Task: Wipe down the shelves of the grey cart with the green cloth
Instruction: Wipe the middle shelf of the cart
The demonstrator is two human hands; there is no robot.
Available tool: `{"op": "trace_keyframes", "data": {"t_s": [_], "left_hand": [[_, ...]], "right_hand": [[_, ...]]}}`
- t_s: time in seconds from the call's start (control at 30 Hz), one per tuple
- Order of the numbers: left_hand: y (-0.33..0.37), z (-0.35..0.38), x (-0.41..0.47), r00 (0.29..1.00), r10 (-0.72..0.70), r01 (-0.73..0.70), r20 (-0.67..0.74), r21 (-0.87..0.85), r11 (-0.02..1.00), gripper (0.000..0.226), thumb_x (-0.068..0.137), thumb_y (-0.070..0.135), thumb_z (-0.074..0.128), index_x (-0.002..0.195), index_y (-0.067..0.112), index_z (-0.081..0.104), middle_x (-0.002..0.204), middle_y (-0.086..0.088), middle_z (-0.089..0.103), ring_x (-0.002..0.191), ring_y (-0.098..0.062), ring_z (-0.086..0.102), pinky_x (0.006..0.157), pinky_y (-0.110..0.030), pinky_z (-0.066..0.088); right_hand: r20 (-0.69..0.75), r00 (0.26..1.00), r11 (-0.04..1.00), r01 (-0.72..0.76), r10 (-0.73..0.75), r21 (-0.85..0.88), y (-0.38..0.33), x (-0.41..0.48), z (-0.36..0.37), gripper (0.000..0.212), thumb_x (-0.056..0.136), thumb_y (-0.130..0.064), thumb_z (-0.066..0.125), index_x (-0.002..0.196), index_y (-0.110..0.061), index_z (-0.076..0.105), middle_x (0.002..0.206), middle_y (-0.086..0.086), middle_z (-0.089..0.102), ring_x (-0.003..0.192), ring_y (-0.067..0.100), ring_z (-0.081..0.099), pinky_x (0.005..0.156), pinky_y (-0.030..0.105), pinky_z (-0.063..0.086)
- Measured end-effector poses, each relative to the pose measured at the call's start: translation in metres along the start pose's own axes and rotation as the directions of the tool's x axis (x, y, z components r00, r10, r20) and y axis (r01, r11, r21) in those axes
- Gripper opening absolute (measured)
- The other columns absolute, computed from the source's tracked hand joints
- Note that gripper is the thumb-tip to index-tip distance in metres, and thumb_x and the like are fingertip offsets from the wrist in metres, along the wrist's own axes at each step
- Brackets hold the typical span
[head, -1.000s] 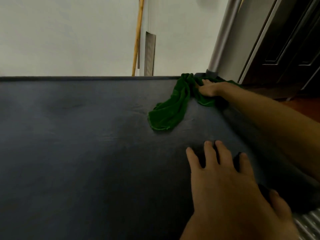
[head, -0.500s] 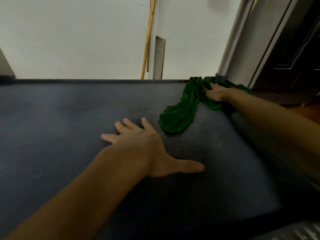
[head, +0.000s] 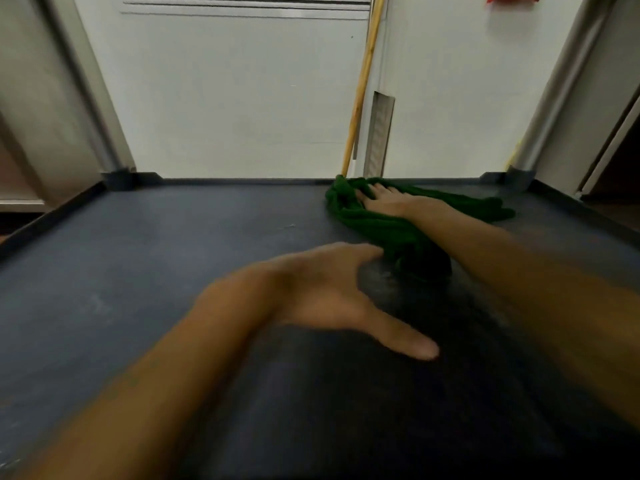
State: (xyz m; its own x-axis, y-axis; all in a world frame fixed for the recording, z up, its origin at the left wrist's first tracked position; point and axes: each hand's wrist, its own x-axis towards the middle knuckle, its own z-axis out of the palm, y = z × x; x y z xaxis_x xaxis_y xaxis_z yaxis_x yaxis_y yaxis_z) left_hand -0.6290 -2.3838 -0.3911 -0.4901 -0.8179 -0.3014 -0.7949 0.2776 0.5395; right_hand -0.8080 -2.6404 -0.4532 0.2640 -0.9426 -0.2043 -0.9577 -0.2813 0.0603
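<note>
Right hand presses the green cloth flat at the far edge of the cart's top shelf.

The green cloth (head: 381, 225) lies bunched against the back rim of the grey cart's shelf (head: 138, 258), right of centre, just below a wooden pole (head: 362, 84) leaning on the wall. The right hand (head: 384, 200) rests palm-down on it, fingers spread rather than closed around it. The left hand (head: 325, 292) is open and empty, blurred, low over the middle of the shelf near the cloth's near end. The cloth looks soft, light and limp; it likely bunches and trails when pushed, so flat-palm pressure over its thickest folds should serve better than a pinch at one corner.
</note>
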Motion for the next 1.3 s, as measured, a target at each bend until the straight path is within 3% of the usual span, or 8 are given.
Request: {"op": "trace_keyframes", "data": {"t_s": [0.1,0.2,0.37,0.63,0.8,0.93,1.1,1.3], "left_hand": [[-0.057,-0.024,-0.052,0.932,-0.355,0.360,-0.072,0.277,0.891,0.119,0.048,0.072,0.084,0.150,0.046,0.030,0.154,0.007,0.034,0.144,-0.022,0.031,0.116,-0.042,0.034],[-0.088,-0.033,-0.078,0.833,-0.551,0.551,-0.060,0.196,0.811,0.132,0.031,0.081,0.075,0.148,0.030,0.042,0.148,0.003,0.049,0.138,-0.023,0.045,0.118,-0.043,0.036],[-0.100,-0.032,-0.085,0.865,-0.499,0.497,-0.059,0.248,0.832,0.109,0.028,0.086,0.057,0.118,0.024,0.065,0.109,0.008,0.068,0.101,-0.013,0.065,0.097,-0.033,0.052],[-0.120,-0.028,-0.084,0.878,-0.451,0.478,-0.160,0.285,0.831,0.135,0.018,0.095,0.046,0.131,0.022,0.061,0.123,0.005,0.067,0.113,-0.021,0.063,0.104,-0.041,0.049],[-0.130,-0.024,-0.095,0.855,-0.449,0.515,-0.258,0.325,0.794,0.168,0.013,0.107,0.037,0.157,0.022,0.023,0.146,-0.003,0.054,0.128,-0.027,0.055,0.109,-0.042,0.044],[-0.140,-0.022,-0.111,0.853,-0.447,0.510,-0.268,0.255,0.821,0.168,0.023,0.109,0.041,0.162,0.027,-0.006,0.159,-0.005,0.040,0.140,-0.030,0.045,0.115,-0.042,0.036],[-0.141,-0.021,-0.116,0.834,-0.483,0.523,-0.267,0.105,0.846,0.169,0.026,0.091,0.063,0.160,0.025,-0.015,0.162,-0.011,0.033,0.145,-0.036,0.036,0.116,-0.044,0.033],[-0.138,-0.024,-0.112,0.845,-0.483,0.517,-0.231,0.120,0.847,0.189,0.006,0.102,0.053,0.161,0.017,-0.013,0.162,-0.010,0.035,0.147,-0.033,0.036,0.120,-0.041,0.031]], "right_hand": [[0.013,1.000,0.998,0.005,-0.005,0.066,-0.016,-0.002,-0.001,0.073,0.095,-0.072,0.012,0.156,-0.038,-0.010,0.166,0.006,-0.014,0.152,0.030,-0.009,0.122,0.052,0.000],[0.045,0.999,0.996,-0.034,0.030,0.079,-0.018,-0.005,-0.004,0.071,0.098,-0.067,0.012,0.157,-0.035,-0.011,0.166,0.006,-0.015,0.152,0.030,-0.010,0.123,0.052,0.000],[0.031,0.999,0.992,-0.016,0.012,0.123,-0.043,-0.012,-0.006,0.071,0.098,-0.066,0.008,0.157,-0.030,-0.011,0.165,0.005,-0.015,0.153,0.026,-0.009,0.123,0.048,-0.002],[0.036,0.977,0.960,0.201,-0.212,0.194,-0.114,-0.030,-0.005,0.078,0.089,-0.077,-0.001,0.155,-0.036,-0.011,0.166,-0.002,-0.014,0.152,0.021,-0.010,0.119,0.046,-0.003],[0.040,0.952,0.930,0.288,-0.304,0.228,-0.173,-0.059,0.000,0.076,0.093,-0.072,0.001,0.157,-0.031,-0.007,0.166,0.001,-0.010,0.153,0.022,-0.008,0.120,0.043,-0.005],[0.044,0.941,0.904,0.309,-0.336,0.295,-0.197,-0.096,-0.004,0.071,0.098,-0.067,0.007,0.158,-0.029,-0.002,0.167,0.003,-0.006,0.153,0.022,-0.005,0.121,0.043,-0.005],[0.087,0.896,0.866,0.389,-0.435,0.315,-0.211,-0.144,-0.005,0.061,0.101,-0.062,0.009,0.156,-0.038,-0.002,0.167,0.003,-0.002,0.153,0.021,-0.003,0.121,0.044,-0.002],[0.005,0.893,0.852,0.427,-0.450,0.304,-0.196,-0.197,0.012,0.093,0.089,-0.080,0.029,0.159,-0.022,0.007,0.166,-0.004,0.008,0.152,0.016,0.014,0.119,0.032,0.012]]}}
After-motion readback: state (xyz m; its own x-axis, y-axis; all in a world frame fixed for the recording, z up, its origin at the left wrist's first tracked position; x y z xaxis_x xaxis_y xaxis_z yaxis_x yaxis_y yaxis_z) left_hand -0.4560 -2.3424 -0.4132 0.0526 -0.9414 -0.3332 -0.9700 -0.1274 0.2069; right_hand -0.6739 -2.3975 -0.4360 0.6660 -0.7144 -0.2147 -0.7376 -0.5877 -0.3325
